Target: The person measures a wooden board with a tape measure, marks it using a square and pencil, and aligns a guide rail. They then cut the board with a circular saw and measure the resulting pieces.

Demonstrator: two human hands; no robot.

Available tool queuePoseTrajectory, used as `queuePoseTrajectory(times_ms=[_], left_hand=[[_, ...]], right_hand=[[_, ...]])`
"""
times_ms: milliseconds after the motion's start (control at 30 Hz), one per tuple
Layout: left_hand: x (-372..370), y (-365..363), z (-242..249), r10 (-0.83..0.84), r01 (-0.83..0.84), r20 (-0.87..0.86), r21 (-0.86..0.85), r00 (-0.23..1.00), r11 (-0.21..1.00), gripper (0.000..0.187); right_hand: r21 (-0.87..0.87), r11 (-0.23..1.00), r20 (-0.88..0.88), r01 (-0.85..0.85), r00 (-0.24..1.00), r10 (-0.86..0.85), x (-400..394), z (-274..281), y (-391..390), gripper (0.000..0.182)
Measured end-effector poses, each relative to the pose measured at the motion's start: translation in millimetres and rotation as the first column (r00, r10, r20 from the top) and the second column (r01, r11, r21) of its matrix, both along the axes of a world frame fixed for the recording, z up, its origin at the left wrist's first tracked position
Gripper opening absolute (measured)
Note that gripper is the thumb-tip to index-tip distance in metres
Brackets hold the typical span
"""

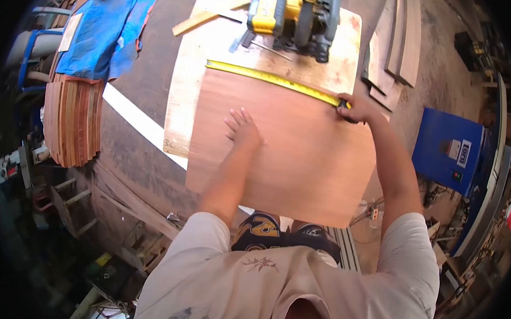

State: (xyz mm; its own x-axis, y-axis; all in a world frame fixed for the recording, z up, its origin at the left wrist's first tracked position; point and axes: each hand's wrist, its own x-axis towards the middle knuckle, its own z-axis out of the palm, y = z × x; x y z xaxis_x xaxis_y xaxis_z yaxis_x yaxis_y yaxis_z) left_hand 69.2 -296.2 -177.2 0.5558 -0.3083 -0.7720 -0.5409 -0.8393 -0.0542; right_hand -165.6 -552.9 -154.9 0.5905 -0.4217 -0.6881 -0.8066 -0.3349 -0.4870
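Observation:
A reddish-brown wood panel (pixel 290 155) lies in front of me over a paler board. My left hand (pixel 243 129) rests on its left part, palm down with the fingers spread, holding nothing. At the panel's far right corner my right hand (pixel 359 110) is closed around the case of a tape measure (pixel 277 81). The yellow blade is pulled out and runs along the panel's far edge, with its end near the far left corner. My right fingers partly hide the case.
Beyond the panel, a yellow and black circular saw (pixel 292 17) sits on the pale board (pixel 180 109). A wood strip (pixel 208 19) lies at its left. Stacked planks (pixel 72 124) and a blue tarp (pixel 103 30) are on the left. Curved boards (pixel 397 45) and a blue machine (pixel 447 149) stand right.

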Motion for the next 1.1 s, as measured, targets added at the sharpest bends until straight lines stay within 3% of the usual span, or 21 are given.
queuePoseTrajectory(times_ms=[33, 67, 100, 233, 267, 400, 467, 500, 567, 667, 833, 900, 967, 1100], left_hand=[[-1.4, 1.3, 1.2, -0.007, 0.008, 0.036, -0.040, 0.999, 0.999, 0.126], [0.5, -5.3, 0.4, -0.016, 0.019, 0.044, -0.051, 0.999, 0.999, 0.126], [-0.6, -7.3, -0.2, -0.003, 0.005, 0.052, -0.033, 0.999, 0.999, 0.126], [4.4, 9.3, -9.1, -0.041, 0.044, 0.097, -0.030, 0.994, 0.999, 0.128], [-6.1, 2.8, -19.6, -0.100, 0.103, 0.077, -0.037, 0.992, 0.994, 0.129], [8.7, 13.4, -48.5, -0.244, 0.247, 0.116, -0.008, 0.963, 0.969, 0.134], [33.9, 37.2, -93.4, -0.351, 0.371, 0.175, -0.095, 0.920, 0.924, 0.137], [30.0, 34.3, -89.3, -0.379, 0.397, 0.167, -0.094, 0.910, 0.913, 0.137], [24.2, 23.3, -72.0, -0.268, 0.272, 0.130, -0.012, 0.955, 0.962, 0.139], [18.9, 21.2, -63.3, -0.235, 0.238, 0.108, -0.022, 0.966, 0.971, 0.139], [31.2, 33.2, -79.8, -0.261, 0.270, 0.128, -0.053, 0.957, 0.962, 0.141], [30.8, 32.3, -77.6, -0.282, 0.296, 0.161, -0.070, 0.946, 0.953, 0.141], [29.1, 30.1, -70.0, -0.266, 0.272, 0.082, -0.080, 0.960, 0.959, 0.142], [20.7, 23.3, -61.5, -0.228, 0.232, 0.064, -0.056, 0.971, 0.971, 0.142]], right_hand=[[0.045, 0.998, 0.021, 0.037, 0.999, -0.038, -9.1, 1.5, -5.6, 0.058], [-0.078, 0.994, 0.149, -0.073, 0.985, 0.084, -37.9, -35.5, -22.2, 0.059], [-0.084, 0.995, 0.152, -0.061, 0.986, 0.073, -54.5, -31.6, -32.3, 0.059], [-0.050, 0.998, 0.048, -0.023, 0.999, 0.025, -157.9, -46.8, -63.4, 0.060], [-0.090, 0.996, 0.008, 0.003, 1.000, -0.002, -212.3, -39.8, -69.5, 0.060], [-0.216, 0.974, 0.028, -0.066, 0.997, 0.073, -265.5, -53.6, -91.2, 0.059], [-0.236, 0.970, 0.048, -0.056, 0.996, 0.070, -273.8, -63.5, -90.9, 0.058], [-0.242, 0.968, 0.040, -0.062, 0.997, 0.073, -272.4, -66.0, -89.8, 0.057], [-0.216, 0.976, 0.006, -0.023, 1.000, 0.025, -266.9, -56.1, -87.6, 0.057], [-0.265, 0.964, 0.049, -0.017, 0.998, 0.031, -269.8, -69.3, -94.8, 0.055], [-0.391, 0.920, 0.106, -0.010, 0.993, 0.056, -272.6, -86.2, -100.6, 0.054], [-0.355, 0.934, 0.057, -0.035, 0.997, 0.059, -269.8, -78.7, -103.5, 0.056], [-0.290, 0.956, 0.022, -0.041, 0.999, 0.050, -267.0, -73.6, -103.1, 0.056], [-0.385, 0.922, 0.093, -0.035, 0.993, 0.077, -273.6, -76.0, -97.7, 0.054]])
